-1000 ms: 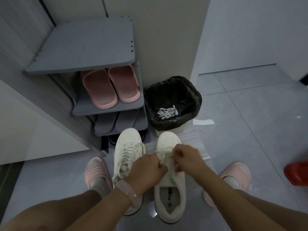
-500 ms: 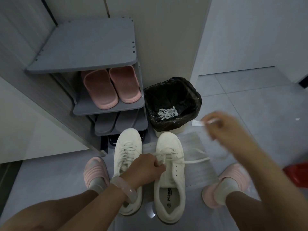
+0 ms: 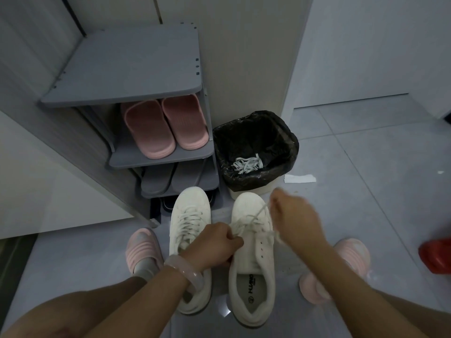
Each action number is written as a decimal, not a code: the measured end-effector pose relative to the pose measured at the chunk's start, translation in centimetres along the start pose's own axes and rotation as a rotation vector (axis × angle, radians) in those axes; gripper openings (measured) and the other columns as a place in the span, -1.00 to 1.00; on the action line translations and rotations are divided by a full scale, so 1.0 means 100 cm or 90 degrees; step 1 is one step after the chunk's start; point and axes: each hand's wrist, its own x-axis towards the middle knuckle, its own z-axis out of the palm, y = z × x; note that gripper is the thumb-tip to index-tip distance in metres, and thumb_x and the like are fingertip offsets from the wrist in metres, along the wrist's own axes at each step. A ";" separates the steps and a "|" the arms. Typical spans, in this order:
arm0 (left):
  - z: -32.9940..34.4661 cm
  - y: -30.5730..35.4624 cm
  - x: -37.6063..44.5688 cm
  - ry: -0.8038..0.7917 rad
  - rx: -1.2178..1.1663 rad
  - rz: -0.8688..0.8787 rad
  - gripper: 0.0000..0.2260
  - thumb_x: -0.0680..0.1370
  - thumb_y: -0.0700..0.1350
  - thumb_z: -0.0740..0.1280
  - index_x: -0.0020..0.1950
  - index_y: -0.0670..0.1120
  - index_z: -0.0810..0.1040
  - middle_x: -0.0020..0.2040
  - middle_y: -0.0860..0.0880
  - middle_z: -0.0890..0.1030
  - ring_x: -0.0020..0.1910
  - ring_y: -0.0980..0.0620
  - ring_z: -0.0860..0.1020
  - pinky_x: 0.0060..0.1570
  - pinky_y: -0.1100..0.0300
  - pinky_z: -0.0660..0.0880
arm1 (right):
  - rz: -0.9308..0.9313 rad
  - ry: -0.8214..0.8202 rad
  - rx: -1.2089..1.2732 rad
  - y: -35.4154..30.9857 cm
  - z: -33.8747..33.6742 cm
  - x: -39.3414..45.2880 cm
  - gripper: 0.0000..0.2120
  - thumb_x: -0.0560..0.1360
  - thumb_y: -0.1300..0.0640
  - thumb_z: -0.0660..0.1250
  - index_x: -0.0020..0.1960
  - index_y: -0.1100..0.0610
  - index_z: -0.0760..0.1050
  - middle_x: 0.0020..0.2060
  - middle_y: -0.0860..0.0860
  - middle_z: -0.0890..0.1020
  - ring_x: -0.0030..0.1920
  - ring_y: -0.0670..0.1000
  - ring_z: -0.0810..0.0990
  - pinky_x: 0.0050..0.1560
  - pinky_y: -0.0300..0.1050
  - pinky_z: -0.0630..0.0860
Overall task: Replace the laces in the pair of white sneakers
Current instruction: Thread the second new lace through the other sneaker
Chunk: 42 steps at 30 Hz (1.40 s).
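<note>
Dim, cool indoor light, small glare spot on floor [image 3: 225, 312] at six o'clock, right hand [image 3: 296, 217] motion-blurred, wide-angle bending at edges

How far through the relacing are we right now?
Done: tangled old white laces lie in the black-lined bin; the left white sneaker looks laced. In hand: left hand and right hand pull lace on the right white sneaker. Left: its upper eyelets, tying.

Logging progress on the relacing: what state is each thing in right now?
Left sneaker: fully laced.
Right sneaker: partly laced, upper eyelets empty.
Lace: pulled taut between both hands.
Left hand: pinching lace at the right sneaker.
Right hand: gripping lace end, blurred.
Bin: open, old laces inside.
</note>
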 end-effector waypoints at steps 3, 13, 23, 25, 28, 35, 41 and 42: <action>0.000 0.000 0.001 -0.023 -0.047 -0.024 -0.79 0.52 -0.16 0.27 -0.31 -0.17 0.41 -0.29 -0.19 0.53 -0.29 -0.11 0.59 -0.18 0.05 0.59 | 0.118 0.149 0.040 0.024 -0.040 0.012 -0.88 0.55 0.17 0.14 -0.08 0.19 0.42 -0.32 0.09 0.47 -0.29 0.14 0.42 -0.31 -0.11 0.27; 0.009 -0.004 0.009 0.123 0.163 0.137 -0.81 0.57 0.02 0.20 -0.01 -0.10 0.47 -0.13 -0.03 0.59 -0.19 0.06 0.51 -0.11 0.16 0.46 | -0.001 -0.465 -0.133 0.043 -0.065 -0.003 -0.87 0.49 0.11 0.27 -0.08 0.09 0.60 -0.18 -0.09 0.58 -0.17 -0.10 0.52 -0.20 -0.36 0.38; 0.021 0.001 0.023 0.211 0.319 0.227 -0.87 0.56 -0.16 0.16 0.00 -0.15 0.48 -0.04 -0.07 0.53 -0.05 -0.04 0.50 -0.08 0.12 0.40 | 0.010 -0.241 -0.019 0.006 0.009 -0.012 -0.72 0.55 -0.04 0.20 0.20 0.03 0.44 0.08 0.03 0.56 0.04 0.06 0.55 -0.01 -0.13 0.44; 0.018 0.002 0.023 0.212 0.199 0.202 -0.92 0.51 -0.18 0.25 -0.09 -0.15 0.52 -0.13 -0.06 0.55 -0.11 0.00 0.50 -0.11 0.14 0.42 | -0.009 -0.242 -0.025 0.001 0.022 -0.016 -0.77 0.56 -0.01 0.17 0.12 0.10 0.41 -0.01 0.05 0.53 -0.08 0.03 0.51 -0.09 -0.13 0.45; 0.015 0.004 0.021 0.185 0.186 0.226 -0.93 0.47 -0.21 0.27 -0.20 -0.10 0.42 -0.18 -0.05 0.49 -0.17 0.00 0.46 -0.17 0.12 0.40 | -0.038 -0.222 -0.042 0.005 0.028 -0.016 -0.90 0.57 0.07 0.12 -0.07 0.10 0.32 -0.17 0.02 0.42 -0.21 0.00 0.41 -0.19 -0.15 0.39; 0.014 0.002 0.009 0.142 0.232 0.222 -0.87 0.56 -0.07 0.21 -0.05 -0.14 0.42 -0.05 -0.07 0.50 -0.10 0.03 0.46 -0.15 0.21 0.35 | 0.012 -0.218 0.102 0.011 0.016 -0.009 -0.89 0.48 0.12 0.26 -0.03 0.10 0.52 -0.04 0.02 0.58 -0.02 0.00 0.52 -0.05 -0.18 0.44; 0.023 0.002 0.004 0.104 0.174 0.128 -0.78 0.50 -0.02 0.28 -0.19 -0.04 0.25 -0.24 0.04 0.40 -0.27 0.10 0.39 -0.32 0.24 0.28 | 0.036 -0.187 0.083 0.008 0.013 -0.011 -0.92 0.46 0.13 0.23 -0.19 0.10 0.38 -0.21 0.00 0.49 -0.24 -0.01 0.45 -0.34 -0.27 0.30; 0.021 0.002 0.005 0.103 0.138 0.101 -0.76 0.49 -0.04 0.30 -0.23 -0.03 0.24 -0.27 0.05 0.39 -0.31 0.11 0.38 -0.36 0.25 0.28 | 0.038 -0.193 0.070 0.009 0.013 -0.010 -0.91 0.46 0.12 0.24 -0.16 0.13 0.40 -0.18 0.01 0.47 -0.22 -0.02 0.44 -0.35 -0.29 0.27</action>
